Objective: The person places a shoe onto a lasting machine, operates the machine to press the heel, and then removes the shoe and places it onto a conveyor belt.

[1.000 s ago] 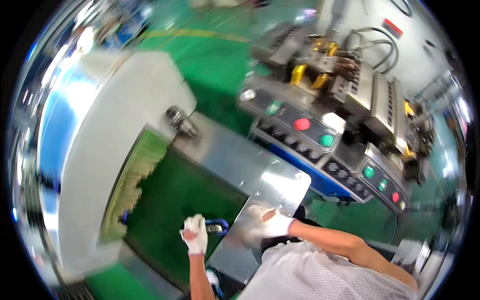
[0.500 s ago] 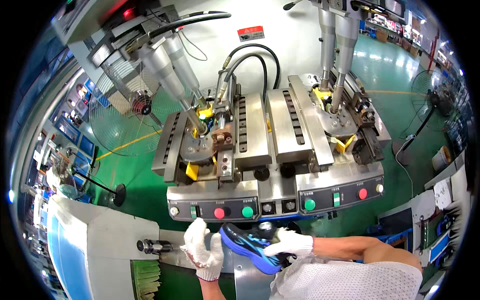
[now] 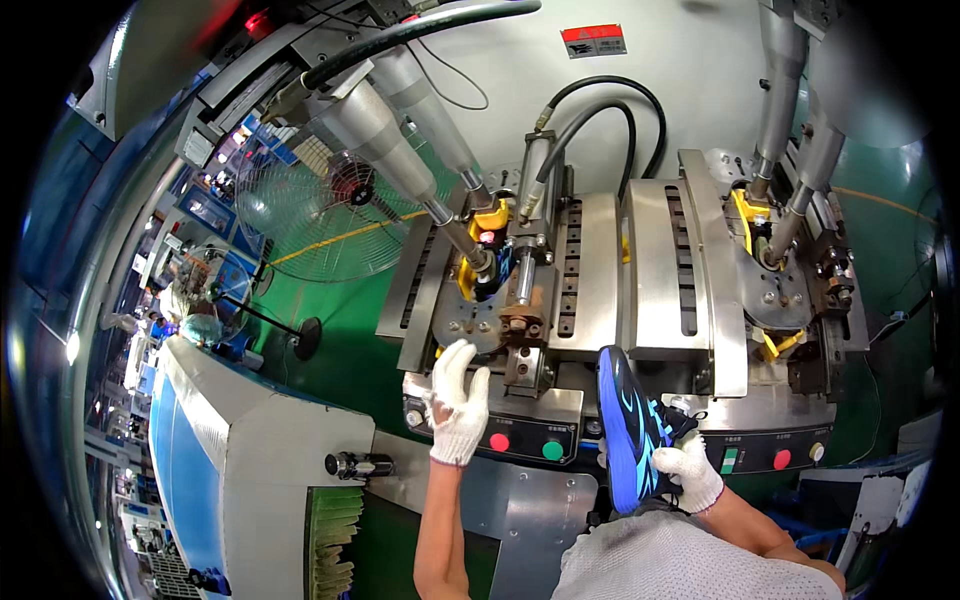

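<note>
My right hand [image 3: 690, 472], in a white knit glove, grips a black sneaker [image 3: 630, 430] with blue markings and a blue-violet sole. It is held toe-away in front of the machine's right half, covering part of the control panel there. My left hand [image 3: 460, 405], also gloved, is raised with its fingers stretched and nothing in it. It is before the left station [image 3: 470, 325] of the metal press, above its front panel. Under the left press rods [image 3: 455, 235] sits a dark item with blue marks [image 3: 497, 268], mostly hidden, between yellow pads [image 3: 490, 218].
The right station [image 3: 775, 300] has its own rods and yellow pads. Red [image 3: 499, 441] and green [image 3: 553, 450] buttons line the front panel. A large fan [image 3: 350, 190] stands behind to the left. A brush with pale bristles [image 3: 335, 540] and a black-and-silver cylinder [image 3: 358, 465] are at lower left.
The sneaker has gone from lying slantwise near my left hand to pointing away, farther right. My left hand has reached forward toward the left station. The view has shifted left and closer.
</note>
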Tool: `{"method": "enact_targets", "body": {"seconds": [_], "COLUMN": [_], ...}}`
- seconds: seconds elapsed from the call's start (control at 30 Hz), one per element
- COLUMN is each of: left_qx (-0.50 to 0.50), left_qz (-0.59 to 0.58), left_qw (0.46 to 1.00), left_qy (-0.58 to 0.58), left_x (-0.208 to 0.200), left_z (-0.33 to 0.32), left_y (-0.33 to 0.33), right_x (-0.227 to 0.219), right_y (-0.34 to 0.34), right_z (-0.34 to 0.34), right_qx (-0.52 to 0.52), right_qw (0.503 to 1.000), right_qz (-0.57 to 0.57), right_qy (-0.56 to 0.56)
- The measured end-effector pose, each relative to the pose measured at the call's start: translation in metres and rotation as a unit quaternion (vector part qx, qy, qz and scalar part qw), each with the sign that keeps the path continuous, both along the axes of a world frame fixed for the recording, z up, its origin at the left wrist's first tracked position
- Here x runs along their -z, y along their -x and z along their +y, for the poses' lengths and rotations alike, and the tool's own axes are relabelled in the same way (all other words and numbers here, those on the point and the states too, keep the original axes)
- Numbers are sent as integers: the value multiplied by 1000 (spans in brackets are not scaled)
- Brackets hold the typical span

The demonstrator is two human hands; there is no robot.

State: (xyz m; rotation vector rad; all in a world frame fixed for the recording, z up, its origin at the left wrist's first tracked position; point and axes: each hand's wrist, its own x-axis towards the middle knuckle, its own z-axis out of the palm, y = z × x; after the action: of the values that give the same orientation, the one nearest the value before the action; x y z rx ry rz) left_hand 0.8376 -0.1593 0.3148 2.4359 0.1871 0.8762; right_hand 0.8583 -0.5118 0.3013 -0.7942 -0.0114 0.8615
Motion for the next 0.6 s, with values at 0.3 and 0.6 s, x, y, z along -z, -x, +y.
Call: {"method": "enact_targets", "body": {"seconds": [0.3,0.6], "left_qx": [86,-7], "left_qz": [88,164], "left_qw": [987,986], "left_qy": [-99,3], "left_x": [55,118], "left_z": [67,82], "left_y": [-103,-231], "right_x": [17,-9], "right_y": [-15,-25], "right_z": [28,5], "right_qx": [37,49], "right_qw": [997,997], "right_qz": [-60,-28], "right_qy": [7,48]}}
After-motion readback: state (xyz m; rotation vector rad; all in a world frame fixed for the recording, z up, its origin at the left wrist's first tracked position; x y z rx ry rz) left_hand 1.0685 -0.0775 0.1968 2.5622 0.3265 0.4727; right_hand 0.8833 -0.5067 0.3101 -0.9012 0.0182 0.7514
